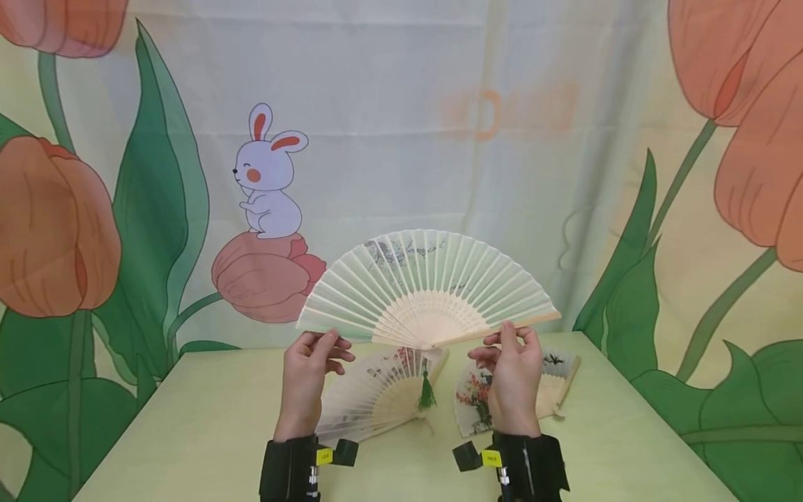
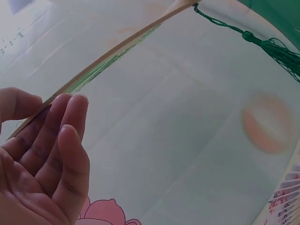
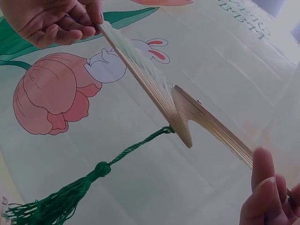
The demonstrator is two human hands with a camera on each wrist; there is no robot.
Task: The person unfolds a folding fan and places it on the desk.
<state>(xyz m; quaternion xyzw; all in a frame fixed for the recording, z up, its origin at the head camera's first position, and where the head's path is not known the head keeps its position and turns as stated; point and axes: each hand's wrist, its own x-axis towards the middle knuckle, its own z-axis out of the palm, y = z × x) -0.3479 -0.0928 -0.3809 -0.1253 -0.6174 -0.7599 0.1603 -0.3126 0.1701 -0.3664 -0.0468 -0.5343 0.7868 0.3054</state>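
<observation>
A pale green folding fan [image 1: 433, 279] is spread wide in the air, its pleats fanned upward and a dark printed motif near the top. My left hand [image 1: 314, 355] pinches its left edge between thumb and fingers; the other fingers are loosely bent. On the opposite side, my right hand [image 1: 514, 369] pinches the right outer rib. From the fan's pivot hangs a green tassel [image 3: 65, 199], seen in all three views. In the right wrist view the fan shows nearly edge-on, with the left hand at its far end.
Below on the light green table [image 1: 188, 418] lie two more spread fans: a cream fan [image 1: 383, 397] behind the left hand and a flower-printed fan [image 1: 473, 397] partly hidden by the right hand. Behind hangs a cloth backdrop [image 1: 401, 139] with tulips and a rabbit.
</observation>
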